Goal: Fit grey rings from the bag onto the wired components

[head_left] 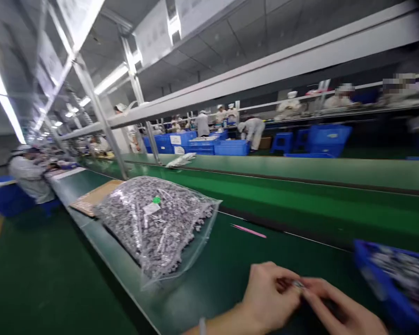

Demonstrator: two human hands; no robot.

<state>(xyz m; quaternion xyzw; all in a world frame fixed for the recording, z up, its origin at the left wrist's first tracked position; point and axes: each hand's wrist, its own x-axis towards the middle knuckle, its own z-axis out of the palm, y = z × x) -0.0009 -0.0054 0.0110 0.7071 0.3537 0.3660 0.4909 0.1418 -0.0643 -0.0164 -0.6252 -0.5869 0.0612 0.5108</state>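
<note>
Both hands meet over the green worktop at the lower right. My left hand (270, 295) is closed, with thumb and finger pinched on a small metallic part (298, 284), too small and blurred to name. From the other side my right hand (338, 304) pinches the same part between its fingertips. To the left lies a large clear plastic bag (157, 228) full of small grey-white pieces, with a white label and a green dot on it. A pair of pink tweezers (249, 231) rests on the worktop beyond my hands.
At the right edge stands a blue bin (366, 274) holding many small parts. A brown cardboard piece (94, 197) lies behind the bag. The green conveyor belt (300, 197) runs along the far side, with metal posts (97, 116) rising beside it. Co-workers in white sit farther off.
</note>
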